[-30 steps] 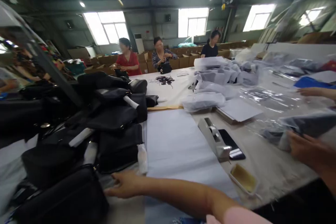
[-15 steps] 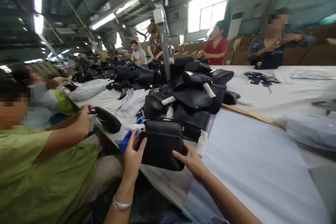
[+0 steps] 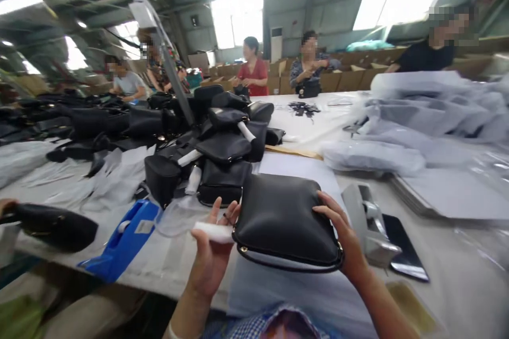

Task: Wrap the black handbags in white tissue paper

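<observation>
A black handbag (image 3: pixel 284 217) is tilted in front of me, its zipped, gold-fitted edge facing me. My right hand (image 3: pixel 342 233) grips its right side, fingers over the top face. At the left side is my left hand (image 3: pixel 212 254), palm up and loosely curled, its fingertips against the bag's edge. A white-wrapped strap part (image 3: pixel 214 232) sticks out from the bag and lies between this hand's thumb and fingers. Under the bag is a pale sheet (image 3: pixel 254 286). Left of my hands stands a blue tape dispenser (image 3: pixel 127 241).
Black handbags (image 3: pixel 225 143) are piled ahead, beside a metal post (image 3: pixel 175 74). White papers (image 3: pixel 119 172) lie left. To the right are a grey tape dispenser (image 3: pixel 371 228), stacked boards (image 3: pixel 449 193) and plastic bags (image 3: pixel 437 111). A neighbour's hand holds another bag (image 3: pixel 55 226) at far left; co-workers are across the table.
My view has swung right. The handbag has moved over the pale sheet and been turned, so its zipped edge now faces me. Both hands stay with it.
</observation>
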Available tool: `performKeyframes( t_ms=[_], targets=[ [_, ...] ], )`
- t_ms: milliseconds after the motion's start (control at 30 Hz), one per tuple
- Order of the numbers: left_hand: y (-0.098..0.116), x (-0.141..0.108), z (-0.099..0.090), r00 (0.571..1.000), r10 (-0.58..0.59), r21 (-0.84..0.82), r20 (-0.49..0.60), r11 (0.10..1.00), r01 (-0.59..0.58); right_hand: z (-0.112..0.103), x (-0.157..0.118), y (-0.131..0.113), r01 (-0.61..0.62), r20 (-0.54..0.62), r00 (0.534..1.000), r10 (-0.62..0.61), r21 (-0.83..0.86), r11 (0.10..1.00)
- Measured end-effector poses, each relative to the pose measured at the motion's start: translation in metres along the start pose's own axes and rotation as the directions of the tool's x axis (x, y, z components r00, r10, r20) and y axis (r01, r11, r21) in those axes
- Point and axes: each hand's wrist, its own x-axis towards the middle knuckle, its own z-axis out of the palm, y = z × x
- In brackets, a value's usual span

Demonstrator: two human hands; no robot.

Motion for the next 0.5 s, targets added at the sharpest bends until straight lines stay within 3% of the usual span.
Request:
performKeyframes(
  t_ms=[67, 100, 167, 233, 267, 333, 400, 500],
  targets=[
    [-0.021, 0.013, -0.002, 0.998, -0.067, 0.030, -0.010, 0.997, 0.067, -0.011, -0.020, 0.015, -0.210, -0.043, 0.977, 0.208, -0.040, 0.977],
    [-0.030, 0.019, -0.006, 0.997, -0.073, 0.081, -0.033, 0.994, 0.076, -0.013, -0.029, 0.021, -0.339, -0.055, 0.940, 0.338, -0.005, 0.941],
    [-0.044, 0.028, -0.015, 0.996, -0.056, 0.233, -0.075, 0.970, 0.072, -0.014, -0.047, 0.029, -0.577, -0.041, 0.805, 0.591, 0.174, 0.798],
    [-0.051, 0.031, -0.027, 0.996, -0.040, 0.392, -0.082, 0.917, 0.069, -0.013, -0.058, 0.029, -0.718, 0.055, 0.639, 0.767, 0.398, 0.571],
    [-0.052, 0.031, -0.032, 0.996, -0.041, 0.457, -0.074, 0.887, 0.070, -0.012, -0.061, 0.027, -0.750, 0.128, 0.571, 0.811, 0.483, 0.452],
    [-0.050, 0.028, -0.043, 0.997, -0.045, 0.539, -0.055, 0.840, 0.068, -0.012, -0.063, 0.021, -0.779, 0.251, 0.487, 0.836, 0.558, 0.286],
    [-0.045, 0.026, -0.050, 0.998, -0.030, 0.574, -0.048, 0.817, 0.053, -0.011, -0.060, 0.016, -0.809, 0.310, 0.463, 0.830, 0.531, 0.253],
    [-0.039, 0.026, -0.052, 0.999, 0.006, 0.642, -0.044, 0.766, 0.024, -0.006, -0.054, 0.015, -0.828, 0.271, 0.531, 0.803, 0.365, 0.425]
  ],
)
